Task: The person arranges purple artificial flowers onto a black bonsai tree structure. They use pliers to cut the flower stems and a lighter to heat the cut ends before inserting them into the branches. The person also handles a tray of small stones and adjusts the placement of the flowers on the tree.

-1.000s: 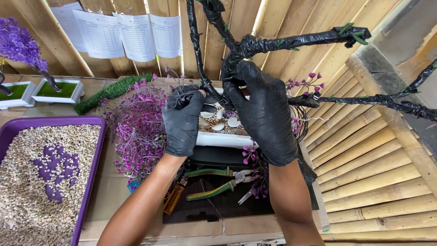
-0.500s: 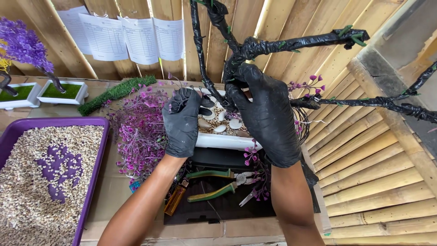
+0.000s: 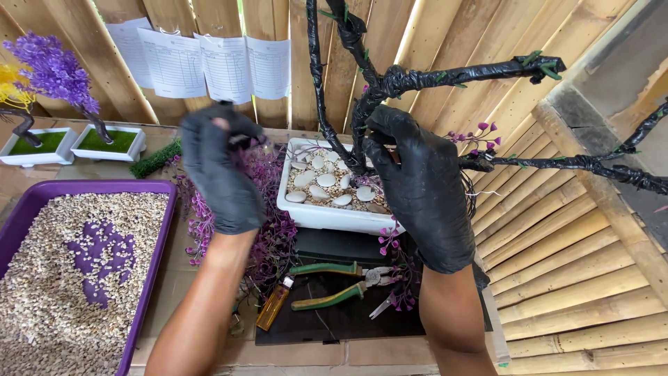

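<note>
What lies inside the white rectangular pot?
The white pot holds fine gravel, flat white stones and the black-wrapped trunk. The right hand covers the pot's right end.

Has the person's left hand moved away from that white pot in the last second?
Yes. The left hand was at the white pot beside the black trunk; now it is lifted off to the left, over the purple flowers.
</note>
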